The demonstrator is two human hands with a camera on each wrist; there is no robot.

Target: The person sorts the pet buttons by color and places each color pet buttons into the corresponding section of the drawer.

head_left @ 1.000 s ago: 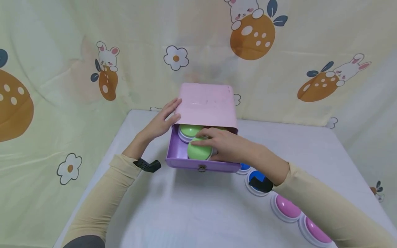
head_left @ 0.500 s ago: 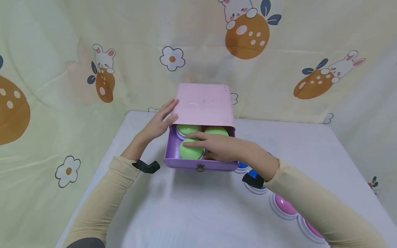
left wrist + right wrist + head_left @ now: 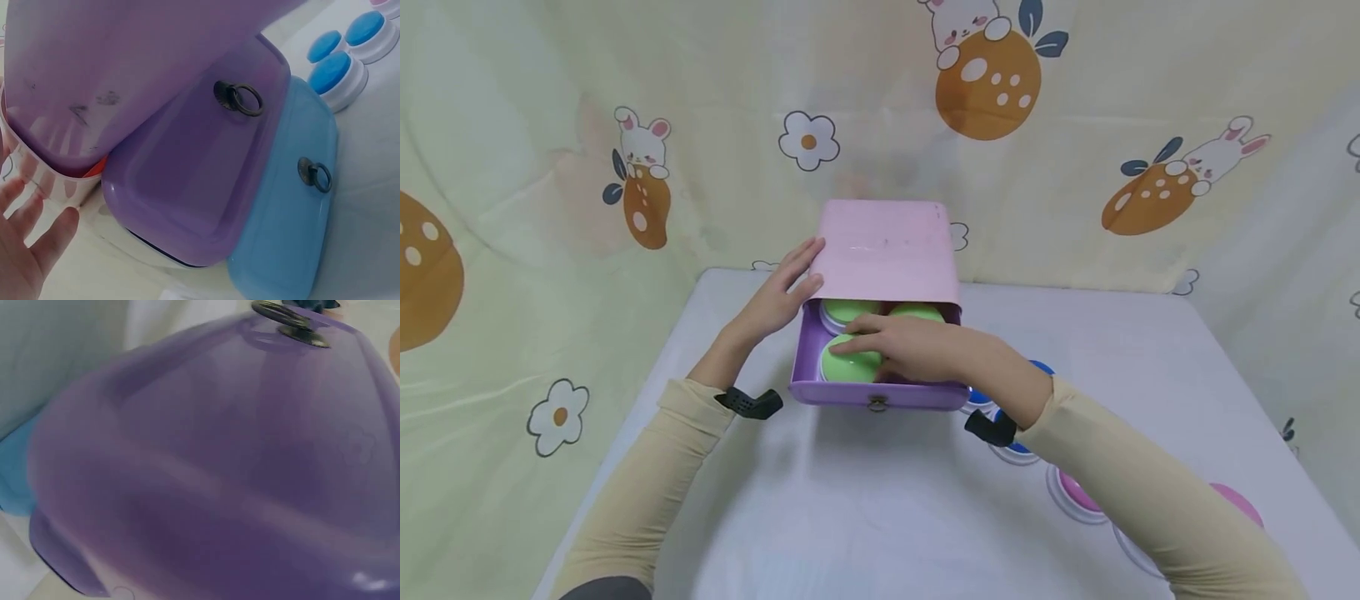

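A small drawer cabinet with a pink top [image 3: 883, 250] has its upper purple drawer [image 3: 831, 393] pulled out. Inside lie green dome-topped buttons with white bases: a front one [image 3: 846, 365], and two behind it, a left one [image 3: 848, 310] and a right one [image 3: 917, 311], partly under the top. My right hand [image 3: 917, 346] reaches into the drawer, its extended fingers lying over the front green button; the thumb is partly hidden. My left hand [image 3: 775, 300] rests with straight fingers against the cabinet's left side. In the right wrist view the drawer hides that hand.
Below the open drawer are a shut purple drawer [image 3: 181, 181] and a light blue drawer [image 3: 281, 212], each with a ring pull. Blue buttons [image 3: 328, 72] and pink buttons [image 3: 1236, 502] stand on the white table [image 3: 880, 500] at the right, partly behind the right forearm.
The front green button, tilted in my right hand a second ago, now lies flat and further left in the drawer. My right fingers have straightened. The left hand stays against the cabinet.
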